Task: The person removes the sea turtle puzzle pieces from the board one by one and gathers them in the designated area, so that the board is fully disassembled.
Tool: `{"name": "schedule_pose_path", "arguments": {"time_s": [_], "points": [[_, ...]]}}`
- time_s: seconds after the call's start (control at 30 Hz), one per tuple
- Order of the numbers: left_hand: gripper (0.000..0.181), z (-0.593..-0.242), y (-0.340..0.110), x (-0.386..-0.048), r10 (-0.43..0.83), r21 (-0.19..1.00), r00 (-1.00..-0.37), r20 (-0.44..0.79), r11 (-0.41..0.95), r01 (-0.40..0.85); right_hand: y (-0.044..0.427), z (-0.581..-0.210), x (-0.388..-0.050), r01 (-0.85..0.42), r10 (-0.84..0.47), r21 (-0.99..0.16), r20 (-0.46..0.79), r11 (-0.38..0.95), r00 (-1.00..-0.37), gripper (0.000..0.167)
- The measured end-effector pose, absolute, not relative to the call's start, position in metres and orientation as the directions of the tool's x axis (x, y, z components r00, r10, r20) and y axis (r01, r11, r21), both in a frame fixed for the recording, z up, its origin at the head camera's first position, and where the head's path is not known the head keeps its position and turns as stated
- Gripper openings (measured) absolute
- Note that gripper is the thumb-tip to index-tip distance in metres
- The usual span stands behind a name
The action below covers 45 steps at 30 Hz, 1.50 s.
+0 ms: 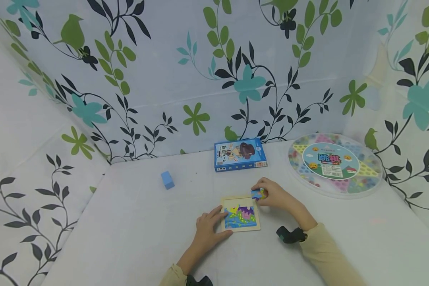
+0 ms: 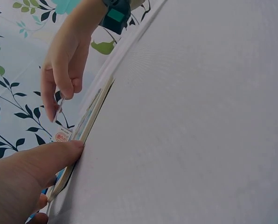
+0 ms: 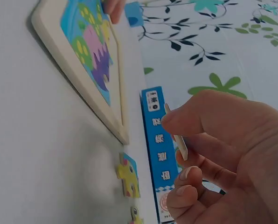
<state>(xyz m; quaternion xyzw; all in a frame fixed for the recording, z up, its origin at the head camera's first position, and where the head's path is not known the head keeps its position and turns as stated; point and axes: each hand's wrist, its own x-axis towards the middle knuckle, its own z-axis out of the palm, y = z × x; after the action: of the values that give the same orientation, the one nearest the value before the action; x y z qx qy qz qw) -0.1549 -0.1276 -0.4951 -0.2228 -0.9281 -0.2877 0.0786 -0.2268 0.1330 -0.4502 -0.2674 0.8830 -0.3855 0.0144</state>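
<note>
A square wooden jigsaw tray point(image 1: 241, 229) lies on the table, its lower part filled with a blue, yellow, green, pink and purple picture and its upper strip bare. My left hand point(image 1: 208, 230) rests at the tray's lower left corner, thumb along the near edge and fingertips at the left side. By the upper right corner, my right hand point(image 1: 274, 194) pinches a thin puzzle piece point(image 3: 181, 147) between thumb and fingers, seen edge-on in the right wrist view. Below it, a yellow and blue loose piece point(image 3: 128, 177) and part of another piece point(image 3: 136, 216) lie beside the tray.
Behind the tray lies a blue game box point(image 1: 240, 155). A round Chinese checkers set point(image 1: 334, 165) sits at the back right. To the left is a small blue block point(image 1: 167, 180). A leaf-patterned cloth point(image 1: 157, 79) hangs behind the white tabletop point(image 1: 128, 222).
</note>
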Motion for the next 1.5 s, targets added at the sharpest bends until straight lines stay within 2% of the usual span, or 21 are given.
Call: {"name": "schedule_pose_path", "arguments": {"time_s": [0.23,0.5,0.83,1.07,1.5], "points": [[0.054,-0.494,-0.127,-0.153,0.368,0.479,-0.891,0.267,0.751,0.454,0.161,-0.439,-0.229,-0.405,-0.423,-0.69,0.157,0.599,-0.893,0.036],[0.054,-0.494,-0.127,-0.152,0.353,0.475,-0.897,0.265,0.762,0.44,0.182,-0.432,-0.225,-0.377,-0.407,-0.689,0.129,0.619,-0.904,0.037],[0.054,-0.494,-0.125,-0.152,0.33,0.493,-0.902,0.278,0.757,0.428,0.205,-0.441,-0.231,-0.367,-0.394,-0.653,0.113,0.663,-0.912,0.038],[0.056,-0.495,-0.125,-0.152,0.328,0.472,-0.907,0.265,0.776,0.419,0.219,-0.444,-0.231,-0.336,-0.383,-0.668,0.082,0.664,-0.92,0.038],[0.053,-0.497,-0.127,-0.154,0.349,0.432,-0.883,0.315,0.775,0.461,0.226,-0.448,-0.233,-0.295,-0.357,-0.641,0.034,0.709,-0.933,0.038]]}}
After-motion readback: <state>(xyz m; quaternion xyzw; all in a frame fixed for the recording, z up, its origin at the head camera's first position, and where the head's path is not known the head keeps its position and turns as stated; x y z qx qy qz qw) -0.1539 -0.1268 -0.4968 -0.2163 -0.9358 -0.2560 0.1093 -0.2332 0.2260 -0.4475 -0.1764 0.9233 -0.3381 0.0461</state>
